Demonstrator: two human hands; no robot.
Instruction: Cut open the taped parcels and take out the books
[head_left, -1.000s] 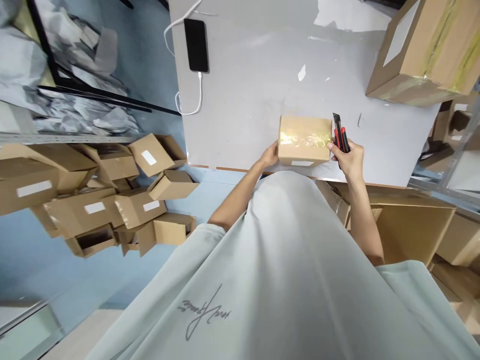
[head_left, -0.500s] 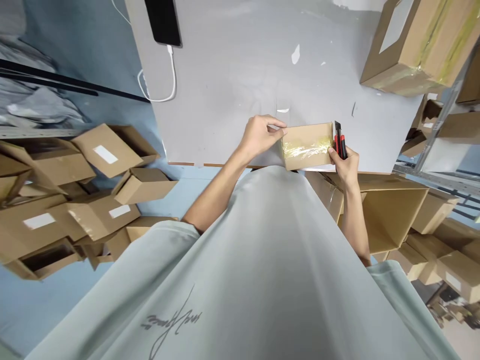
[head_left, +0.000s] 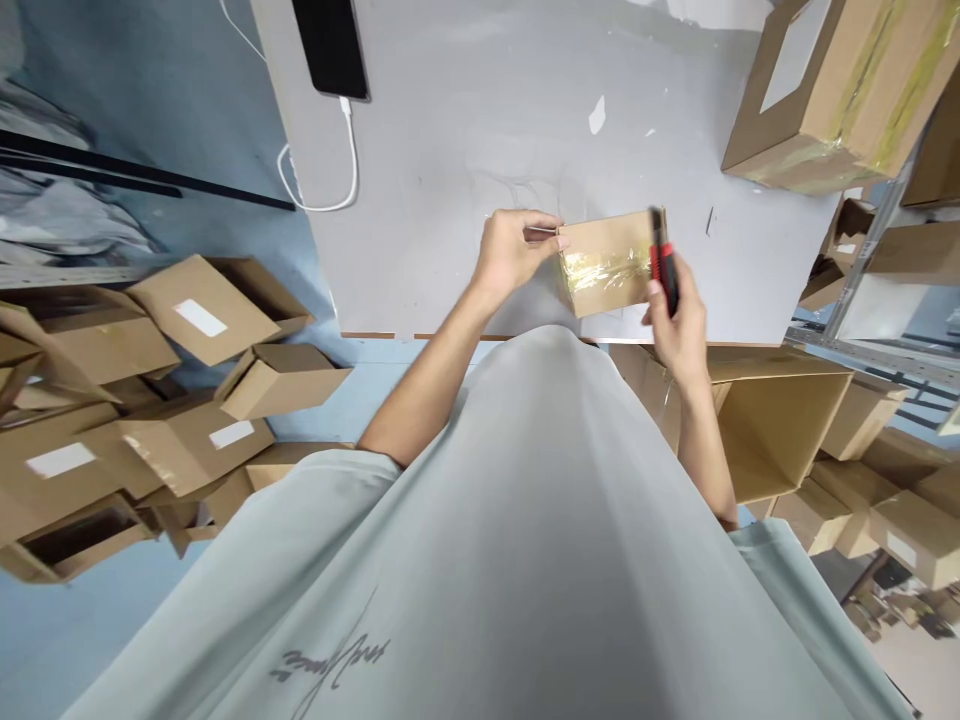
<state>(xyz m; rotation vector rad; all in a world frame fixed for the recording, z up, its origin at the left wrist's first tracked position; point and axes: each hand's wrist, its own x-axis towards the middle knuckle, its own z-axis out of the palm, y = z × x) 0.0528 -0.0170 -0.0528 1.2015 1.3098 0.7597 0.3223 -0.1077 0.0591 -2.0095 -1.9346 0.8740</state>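
Note:
A small cardboard box [head_left: 606, 265] with shiny clear tape across it is above the near edge of the grey table [head_left: 450, 130]. My left hand [head_left: 517, 250] pinches its left end between thumb and fingers. At the box's right end, my right hand [head_left: 679, 318] is closed around a red and black utility knife [head_left: 664, 264]. The knife's dark tip points away from me and overlaps the box's right edge; it is blurred, so I cannot tell whether a blade is out.
A black phone [head_left: 330, 45] with a white cable [head_left: 354, 165] lies at the table's far left. A large taped carton [head_left: 840, 100] stands at the far right. Cardboard boxes [head_left: 206, 310] are piled left, and an open carton [head_left: 780, 425] sits below the table's right edge.
The small box has moved up, away from my body, with my left hand. My right hand has shifted left, bringing the knife over the box's right end.

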